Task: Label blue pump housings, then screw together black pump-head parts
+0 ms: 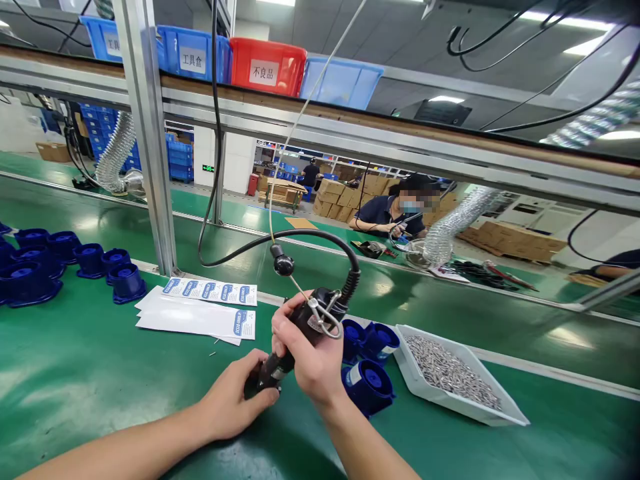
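Two bare forearms reach in over the green desk. The right hand has its fingers wrapped around the upper body of a corded black power tool, which tilts down toward the left. The left hand curves its fingers and thumb about the tool's lower end; whether they squeeze it I cannot tell. Blue plastic parts stand just beside the right hand, near a white tray of small metal pieces.
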`<state>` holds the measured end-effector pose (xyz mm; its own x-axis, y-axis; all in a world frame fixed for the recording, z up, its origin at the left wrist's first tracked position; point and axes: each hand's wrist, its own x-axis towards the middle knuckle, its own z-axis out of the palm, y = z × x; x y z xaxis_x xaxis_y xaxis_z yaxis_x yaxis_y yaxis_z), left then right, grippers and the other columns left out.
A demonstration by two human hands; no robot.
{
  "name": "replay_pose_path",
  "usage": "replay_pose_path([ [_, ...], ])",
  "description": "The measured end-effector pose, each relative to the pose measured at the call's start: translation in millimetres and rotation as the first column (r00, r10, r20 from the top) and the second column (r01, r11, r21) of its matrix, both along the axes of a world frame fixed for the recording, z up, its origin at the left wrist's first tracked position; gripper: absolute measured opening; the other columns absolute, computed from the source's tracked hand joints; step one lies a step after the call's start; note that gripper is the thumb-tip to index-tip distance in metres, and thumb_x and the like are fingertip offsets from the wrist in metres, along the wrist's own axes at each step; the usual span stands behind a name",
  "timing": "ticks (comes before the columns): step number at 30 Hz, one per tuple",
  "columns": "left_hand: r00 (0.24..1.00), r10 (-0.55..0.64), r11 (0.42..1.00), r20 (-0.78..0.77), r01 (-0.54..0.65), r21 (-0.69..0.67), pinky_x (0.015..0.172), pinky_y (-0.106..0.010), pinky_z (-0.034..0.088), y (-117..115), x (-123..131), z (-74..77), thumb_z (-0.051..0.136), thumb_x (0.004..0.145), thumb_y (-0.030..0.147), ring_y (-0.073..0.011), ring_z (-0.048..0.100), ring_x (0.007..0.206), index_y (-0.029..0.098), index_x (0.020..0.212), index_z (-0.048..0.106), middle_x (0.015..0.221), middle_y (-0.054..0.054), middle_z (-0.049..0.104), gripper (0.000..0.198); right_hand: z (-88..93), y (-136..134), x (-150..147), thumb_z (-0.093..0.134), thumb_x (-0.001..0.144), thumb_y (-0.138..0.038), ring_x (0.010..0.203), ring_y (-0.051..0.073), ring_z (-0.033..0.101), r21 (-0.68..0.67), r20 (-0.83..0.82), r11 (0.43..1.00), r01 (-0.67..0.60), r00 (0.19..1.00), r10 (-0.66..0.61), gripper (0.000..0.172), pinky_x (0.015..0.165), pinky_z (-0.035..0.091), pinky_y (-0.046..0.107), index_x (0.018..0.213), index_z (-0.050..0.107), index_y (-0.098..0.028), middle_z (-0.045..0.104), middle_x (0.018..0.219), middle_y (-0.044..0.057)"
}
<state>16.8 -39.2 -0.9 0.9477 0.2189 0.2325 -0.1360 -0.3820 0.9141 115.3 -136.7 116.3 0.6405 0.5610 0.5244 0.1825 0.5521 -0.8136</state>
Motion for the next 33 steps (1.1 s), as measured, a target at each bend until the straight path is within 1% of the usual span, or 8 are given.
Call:
replay_pose_path([
  [3, 1.0, -0.006, 0.998, 0.008, 0.006, -0.062, 0.09, -0.038, 0.055, 1, 1, 1.3, 0.073, 0.092, 0.037, -0.0273, 0.067, 0.097, 0.021, 0.114, 0.065, 0.099, -0.003, 0.074, 0.028, -3.7, 2, 2, 0.084, 0.089, -0.037, 0.044, 0.01, 0.053, -0.02, -0.02, 1.0, -0.006, 1.0, 0.005, 0.026, 0.043, 0.048, 0.025, 0.089, 0.063, -0.022, 0.062, 0.071, -0.003],
  [6, 1.0, -0.008, 0.995, 0.009, 0.009, -0.102, 0.091, -0.038, 0.055, 0, 1, 3.2, 0.074, 0.092, 0.038, -0.0275, 0.067, 0.098, 0.021, 0.113, 0.066, 0.095, -0.003, 0.073, 0.028, -5.6, 3, 2, 0.084, 0.089, -0.037, 0.045, 0.01, 0.052, -0.022, -0.033, 1.0, -0.022, 0.999, 0.021, 0.026, 0.044, 0.047, 0.024, 0.089, 0.063, -0.022, 0.062, 0.072, -0.003],
  [11, 1.0, 0.003, 0.984, 0.007, -0.002, -0.18, 0.085, -0.036, 0.053, -2, 4, 2.2, 0.079, 0.089, 0.04, -0.0256, 0.066, 0.091, 0.019, 0.111, 0.068, 0.093, -0.003, 0.073, 0.033, -9.5, 2, -2, 0.08, 0.091, -0.036, 0.045, 0.009, 0.048, -0.037, -0.011, 0.997, -0.066, 0.998, 0.066, 0.024, 0.044, 0.043, 0.024, 0.087, 0.061, -0.022, 0.057, 0.067, -0.005],
  [14, 1.0, 0.025, 0.975, 0.004, -0.024, -0.219, 0.081, -0.035, 0.052, -5, 5, -0.1, 0.082, 0.086, 0.039, -0.0243, 0.065, 0.086, 0.018, 0.109, 0.069, 0.091, -0.004, 0.073, 0.034, -12.7, 2, -4, 0.078, 0.091, -0.031, 0.044, 0.009, 0.045, -0.008, -0.001, 0.999, -0.041, 0.999, 0.041, 0.021, 0.044, 0.041, 0.024, 0.09, 0.058, -0.023, 0.057, 0.066, -0.006],
  [18, 0.999, 0.052, 0.968, 0.005, -0.049, -0.247, 0.078, -0.033, 0.05, -7, 6, -1.7, 0.085, 0.083, 0.035, -0.0234, 0.064, 0.085, 0.019, 0.107, 0.068, 0.089, -0.002, 0.072, 0.033, -16.4, 2, -6, 0.075, 0.09, -0.026, 0.043, 0.009, 0.045, -0.004, 0.005, 1.0, -0.02, 1.0, 0.02, 0.019, 0.043, 0.04, 0.024, 0.095, 0.057, -0.025, 0.059, 0.068, -0.007],
  [23, 0.998, 0.056, 0.961, 0.027, -0.046, -0.274, 0.079, -0.033, 0.049, -8, 6, -1.7, 0.084, 0.082, 0.029, -0.0241, 0.064, 0.087, 0.019, 0.103, 0.068, 0.089, -0.002, 0.071, 0.029, -18.7, 4, -6, 0.074, 0.089, -0.025, 0.044, 0.009, 0.046, -0.025, 0.061, 1.0, 0.008, 0.998, -0.006, 0.017, 0.044, 0.041, 0.026, 0.089, 0.057, -0.024, 0.059, 0.07, -0.005],
  [28, 0.999, 0.048, 0.959, 0.017, -0.042, -0.281, 0.075, -0.032, 0.048, -7, 7, -3.4, 0.082, 0.082, 0.025, -0.0214, 0.062, 0.082, 0.019, 0.102, 0.065, 0.089, -0.002, 0.071, 0.027, -16.9, 4, -6, 0.073, 0.088, -0.024, 0.044, 0.009, 0.045, -0.024, 0.016, 1.0, -0.007, 1.0, 0.007, 0.015, 0.044, 0.039, 0.026, 0.087, 0.057, -0.024, 0.059, 0.07, -0.005],
  [33, 0.997, 0.047, 0.959, 0.056, -0.029, -0.281, 0.084, -0.034, 0.051, -7, 7, -5.8, 0.08, 0.082, 0.02, -0.0231, 0.064, 0.087, 0.019, 0.1, 0.065, 0.09, -0.002, 0.071, 0.024, -12.7, 3, -13, 0.074, 0.084, -0.021, 0.043, 0.01, 0.045, -0.009, 0.089, 1.0, -0.004, 0.996, 0.005, 0.016, 0.043, 0.04, 0.026, 0.087, 0.058, -0.024, 0.057, 0.063, -0.006],
])
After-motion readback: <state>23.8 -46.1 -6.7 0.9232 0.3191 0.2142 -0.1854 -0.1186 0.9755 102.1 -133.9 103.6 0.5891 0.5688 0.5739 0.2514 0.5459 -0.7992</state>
